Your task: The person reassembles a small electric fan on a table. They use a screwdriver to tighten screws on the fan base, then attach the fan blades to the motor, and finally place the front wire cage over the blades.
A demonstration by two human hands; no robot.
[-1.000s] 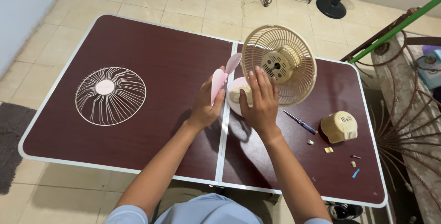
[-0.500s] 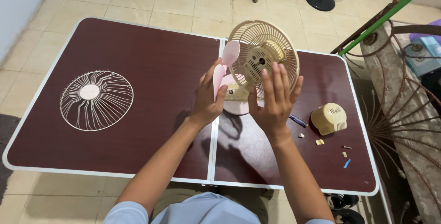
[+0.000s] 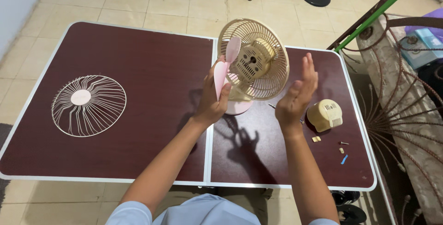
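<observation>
A small beige desk fan (image 3: 255, 63) stands on a pink base (image 3: 240, 107) near the table's middle seam; its rear cage faces me with the motor housing bare. My left hand (image 3: 213, 99) grips a pink fan blade (image 3: 225, 67) just left of the cage. My right hand (image 3: 298, 95) hovers open, fingers up, to the right of the cage and holds nothing. A beige motor cover (image 3: 326, 114) lies right of that hand.
A wire front grille (image 3: 88, 106) lies flat on the left half of the dark red folding table (image 3: 152, 63). Small screws and bits (image 3: 341, 150) sit near the right edge, a screwdriver tip (image 3: 272, 107) behind my right hand. A metal chair frame (image 3: 406, 114) stands at right.
My right hand left the fan's base and moved right, opening with fingers raised. The fan now stands turned a little. The left hand keeps the pink blade.
</observation>
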